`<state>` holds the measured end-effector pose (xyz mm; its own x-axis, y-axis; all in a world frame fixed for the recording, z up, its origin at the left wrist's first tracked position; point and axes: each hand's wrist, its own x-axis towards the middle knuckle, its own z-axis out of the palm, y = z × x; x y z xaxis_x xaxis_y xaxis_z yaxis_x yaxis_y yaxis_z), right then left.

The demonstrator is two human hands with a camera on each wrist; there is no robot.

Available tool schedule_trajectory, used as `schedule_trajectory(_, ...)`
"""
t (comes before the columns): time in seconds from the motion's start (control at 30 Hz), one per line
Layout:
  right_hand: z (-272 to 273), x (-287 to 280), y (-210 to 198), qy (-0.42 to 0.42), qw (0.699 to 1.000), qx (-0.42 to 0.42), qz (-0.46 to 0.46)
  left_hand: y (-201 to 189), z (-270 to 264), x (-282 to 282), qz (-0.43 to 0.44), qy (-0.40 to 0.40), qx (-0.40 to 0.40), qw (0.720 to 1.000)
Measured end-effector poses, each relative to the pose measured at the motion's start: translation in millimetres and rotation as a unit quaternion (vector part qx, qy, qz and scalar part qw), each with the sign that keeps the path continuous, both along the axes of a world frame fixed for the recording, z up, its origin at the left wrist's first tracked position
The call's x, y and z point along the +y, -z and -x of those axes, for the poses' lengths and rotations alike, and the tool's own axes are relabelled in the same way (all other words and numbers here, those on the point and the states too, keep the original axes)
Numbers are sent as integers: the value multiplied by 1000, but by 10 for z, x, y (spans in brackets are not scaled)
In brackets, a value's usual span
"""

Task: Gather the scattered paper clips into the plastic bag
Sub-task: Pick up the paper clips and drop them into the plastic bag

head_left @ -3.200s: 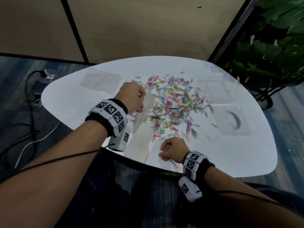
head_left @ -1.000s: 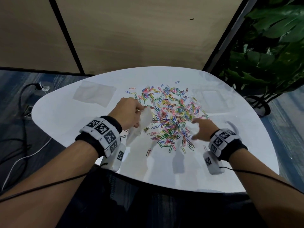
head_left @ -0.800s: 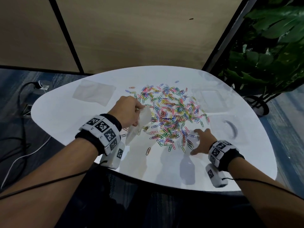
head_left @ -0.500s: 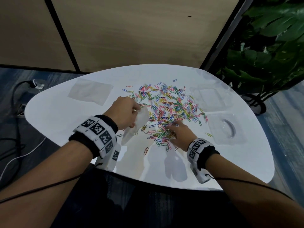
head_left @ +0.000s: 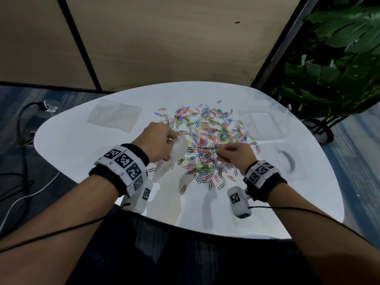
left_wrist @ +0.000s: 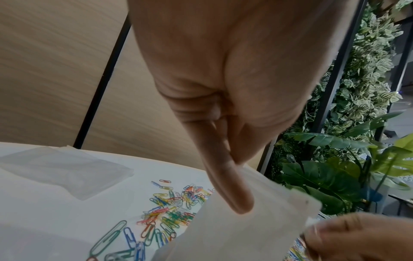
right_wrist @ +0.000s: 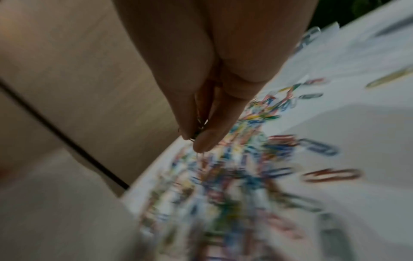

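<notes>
Several coloured paper clips point(head_left: 207, 140) lie spread across the middle of the white table point(head_left: 82, 153). My left hand point(head_left: 162, 140) pinches the rim of a clear plastic bag point(head_left: 174, 155) between thumb and fingers, holding it up at the pile's left edge; the left wrist view shows the bag point(left_wrist: 252, 229) below the thumb. My right hand point(head_left: 228, 153) hovers over the pile just right of the bag, fingertips pinched on a few paper clips point(right_wrist: 197, 134).
Another clear bag point(head_left: 115, 116) lies flat at the table's back left. Two clear plastic containers point(head_left: 261, 124) point(head_left: 277, 157) sit at the right. A leafy plant point(head_left: 333, 64) stands beyond the right edge. Cables lie on the floor at left.
My right hand swept in from the right side of the pile, closed its fingers on some clips and lifted them toward the bag. The left hand kept holding the bag.
</notes>
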<state>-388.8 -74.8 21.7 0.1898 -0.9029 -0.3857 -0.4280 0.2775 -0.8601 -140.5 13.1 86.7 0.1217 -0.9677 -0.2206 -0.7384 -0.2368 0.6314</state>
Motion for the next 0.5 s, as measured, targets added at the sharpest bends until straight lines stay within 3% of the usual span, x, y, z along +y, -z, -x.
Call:
schedule_trajectory(0.07, -156, 66, -223, 32, 974, -211, -77, -2, 23, -10, -1, 1, 3, 1000)
schedule_trajectory(0.1, -247, 115, -314, 24, 959, -267, -96, 3, 41, -16, -3, 3, 6, 1000)
schedule_trajectory(0.2, -525, 312, -448, -13, 945, -310, -104, 15, 98, -28, -7, 4, 26, 1000)
schedule_trajectory(0.27, -649, 413, -380, -19, 959, -270, -84, 20, 128, -35, -4, 4, 38, 999)
schedule_trajectory(0.37, -723, 474, -240, -77, 992, -61, 84, 18, 149, -38, 13, 4, 49, 999)
schedule_trajectory(0.4, -737, 487, -226, -100, 985, 4, 137, 14, 153, -38, 18, 4, 51, 999)
schedule_trajectory(0.5, -775, 500, -239, -163, 958, 70, 227, 12, 170, -34, 18, 19, 55, 998)
